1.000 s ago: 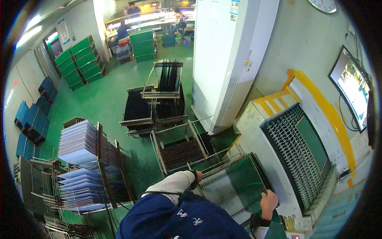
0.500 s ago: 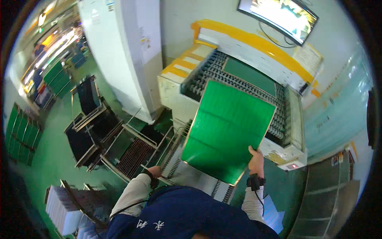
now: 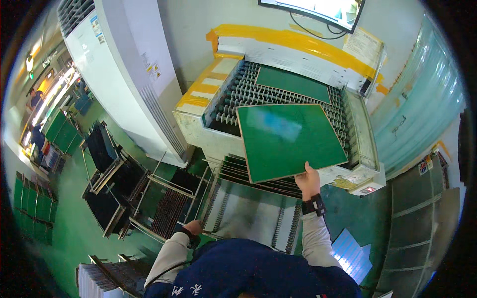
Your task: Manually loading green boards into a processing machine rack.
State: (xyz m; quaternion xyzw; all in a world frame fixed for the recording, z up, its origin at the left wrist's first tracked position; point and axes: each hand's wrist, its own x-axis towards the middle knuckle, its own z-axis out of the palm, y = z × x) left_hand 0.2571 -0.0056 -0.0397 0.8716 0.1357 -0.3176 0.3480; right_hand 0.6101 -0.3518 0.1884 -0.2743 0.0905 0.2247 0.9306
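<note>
Board (image 3: 287, 140) flat, long axis across rollers (image 3: 233, 104).

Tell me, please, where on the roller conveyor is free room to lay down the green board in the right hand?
Bare rollers show left of the held green board and before the second green board lying farther back. The far right is taken by that board. The right hand grips the near edge.

Glossy green panel (image 3: 289, 140), copper-toned edge; dark, probably plastic rollers (image 3: 233, 102); painted metal conveyor housing (image 3: 196, 124).
</note>
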